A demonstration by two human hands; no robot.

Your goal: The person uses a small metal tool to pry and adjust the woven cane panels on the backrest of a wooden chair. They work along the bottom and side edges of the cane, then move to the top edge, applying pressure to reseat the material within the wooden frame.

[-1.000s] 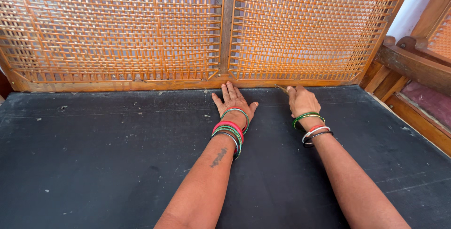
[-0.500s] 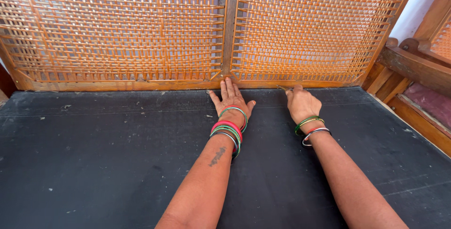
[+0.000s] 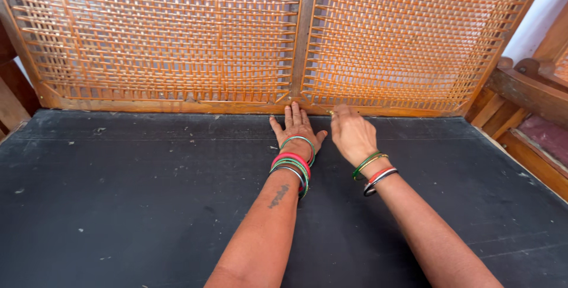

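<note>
Pressing flat on the black mat (image 3: pixel 148 205), the left hand (image 3: pixel 297 129) lies open, fingers spread, with fingertips touching the bottom rail (image 3: pixel 177 107) of the woven cane panel (image 3: pixel 165 34). The right hand (image 3: pixel 351 134) sits just beside it, fingers curled down at the mat's back edge by the same rail; whether it pinches anything I cannot tell. Working this edge well probably calls for the flat hand holding the mat down while the other hand works the edge. Bangles (image 3: pixel 293 167) hide the wrists, and the gap under the rail is hidden
</note>
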